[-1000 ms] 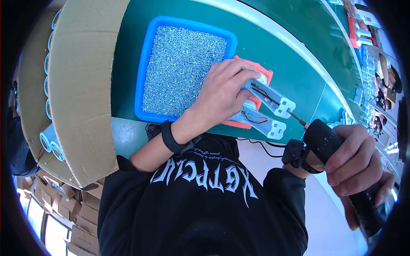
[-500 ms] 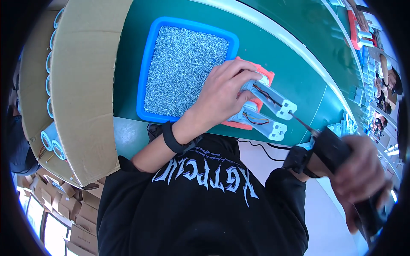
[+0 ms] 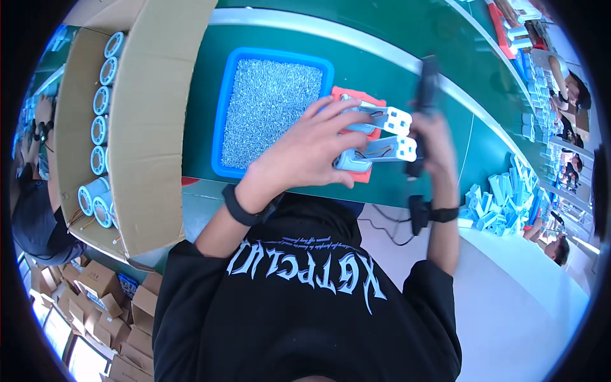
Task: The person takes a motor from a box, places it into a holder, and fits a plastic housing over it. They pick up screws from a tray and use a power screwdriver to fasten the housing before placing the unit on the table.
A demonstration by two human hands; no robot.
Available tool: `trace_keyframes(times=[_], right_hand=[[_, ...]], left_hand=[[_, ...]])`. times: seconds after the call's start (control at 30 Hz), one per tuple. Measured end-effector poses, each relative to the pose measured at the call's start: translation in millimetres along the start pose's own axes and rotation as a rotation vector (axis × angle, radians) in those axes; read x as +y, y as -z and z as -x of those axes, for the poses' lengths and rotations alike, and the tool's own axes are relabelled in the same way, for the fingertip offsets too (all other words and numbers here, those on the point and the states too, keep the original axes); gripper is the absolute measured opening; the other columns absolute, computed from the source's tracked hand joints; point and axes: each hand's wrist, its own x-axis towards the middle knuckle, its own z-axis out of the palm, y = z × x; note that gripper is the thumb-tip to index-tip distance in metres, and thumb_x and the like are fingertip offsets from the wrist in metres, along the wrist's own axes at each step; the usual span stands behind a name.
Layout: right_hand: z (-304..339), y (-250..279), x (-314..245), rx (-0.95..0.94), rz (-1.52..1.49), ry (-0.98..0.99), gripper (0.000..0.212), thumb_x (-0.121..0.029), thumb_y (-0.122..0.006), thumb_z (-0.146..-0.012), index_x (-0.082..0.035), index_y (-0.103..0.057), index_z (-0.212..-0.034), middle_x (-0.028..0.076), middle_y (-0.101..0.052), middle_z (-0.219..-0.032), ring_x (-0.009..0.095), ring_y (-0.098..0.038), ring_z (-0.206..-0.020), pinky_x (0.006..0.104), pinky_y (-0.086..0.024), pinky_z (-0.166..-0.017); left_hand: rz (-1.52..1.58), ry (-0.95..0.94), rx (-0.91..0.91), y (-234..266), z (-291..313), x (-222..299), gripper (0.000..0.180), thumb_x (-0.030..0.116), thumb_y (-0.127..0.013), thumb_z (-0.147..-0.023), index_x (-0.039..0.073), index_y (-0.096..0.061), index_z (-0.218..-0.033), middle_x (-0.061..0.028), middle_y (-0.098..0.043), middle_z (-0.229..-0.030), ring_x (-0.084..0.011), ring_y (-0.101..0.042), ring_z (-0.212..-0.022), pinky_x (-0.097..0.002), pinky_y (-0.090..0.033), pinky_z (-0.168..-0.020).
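Note:
Two light-blue plastic housings lie side by side in a red holder: the farther housing and the nearer housing. Each has a white end face with square openings, and thin wires show inside. My left hand lies across both, fingers curled over the farther one and thumb below the nearer one. Just right of the end faces, my right hand is wrapped round a black power screwdriver. Hand and tool are smeared by motion, and the screwdriver's bit cannot be made out.
Left of the holder is a blue tray full of small metal screws. A cardboard box with light-blue tubes stands farther left. Light-blue parts are heaped at right. Cables hang by the table edge; other people work on both sides.
My right hand has swung the screwdriver from the lower right up to beside the end faces; its bit earlier reached the farther housing. My left hand has spread over both housings. The view has shifted.

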Motion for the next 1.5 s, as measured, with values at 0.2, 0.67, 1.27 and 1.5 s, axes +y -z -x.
trace_keyframes(times=[0.2,0.67,1.27,1.5], right_hand=[[-5,-48,60,-0.012,-0.124,0.126,0.032,-0.002,-0.060,-0.082,-0.002,-0.044,-0.109,0.007,-0.058,-0.085,0.013,-0.059,-0.072,0.0285,-0.049,-0.057],[-2,-56,57,0.116,0.146,0.202,0.037,-0.011,-0.070,-0.078,0.000,-0.046,-0.104,0.006,-0.054,-0.079,0.013,-0.058,-0.066,0.0283,-0.047,-0.055],[6,-49,43,0.092,0.211,0.251,0.037,-0.015,-0.072,-0.075,-0.001,-0.045,-0.096,0.012,-0.059,-0.067,0.021,-0.063,-0.058,0.0336,-0.049,-0.053],[6,-45,39,0.038,0.091,0.044,0.038,-0.014,-0.072,-0.075,-0.001,-0.045,-0.097,0.011,-0.059,-0.065,0.022,-0.064,-0.057,0.0348,-0.049,-0.053]], left_hand=[[0.101,0.122,0.166,-40,1,1,0.037,0.024,-0.080,-0.063,0.010,-0.064,-0.093,-0.0122,-0.057,-0.114,-0.0313,-0.048,-0.120,-0.0449,-0.039,-0.099],[0.419,0.353,0.386,-37,1,0,0.011,0.013,-0.060,-0.084,0.002,-0.060,-0.087,-0.0156,-0.053,-0.099,-0.0333,-0.052,-0.095,-0.0373,-0.040,-0.086],[-1.572,-0.203,0.005,82,-308,-312,0.022,0.021,-0.053,-0.082,0.013,-0.065,-0.100,-0.0004,-0.050,-0.114,-0.0167,-0.046,-0.115,-0.0594,-0.035,-0.099],[-1.521,-0.135,0.000,49,-351,-373,0.020,0.021,-0.051,-0.085,0.013,-0.066,-0.095,0.0024,-0.052,-0.107,-0.0163,-0.047,-0.110,-0.0480,-0.036,-0.099]])
